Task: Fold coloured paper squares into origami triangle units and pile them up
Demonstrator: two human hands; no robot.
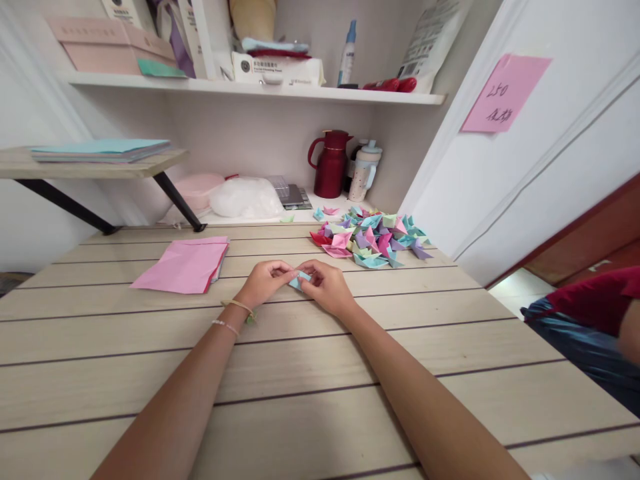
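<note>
A small piece of folded light-blue paper (299, 281) is between my two hands, just above the table's middle. My left hand (267, 280) pinches its left side, thumb and forefinger pressed together. From the other side my right hand (324, 283) grips it, with the thumb on the near face and the fingers curled behind. My fingers cover much of the paper, so its full shape is hidden. Beyond my right hand lies a heap of folded paper boats (370, 237) in pink, blue, green and purple. Left of my hands is a stack of pink paper sheets (183, 265).
A plank-patterned table (300, 400) spans the view. At its back stand a dark red thermos jug (331, 165), a pale tumbler (365, 172) and a clear plastic bag (246, 198). A small raised stand (145, 167) is at left. Another person's dark trousers (580, 333) show at right.
</note>
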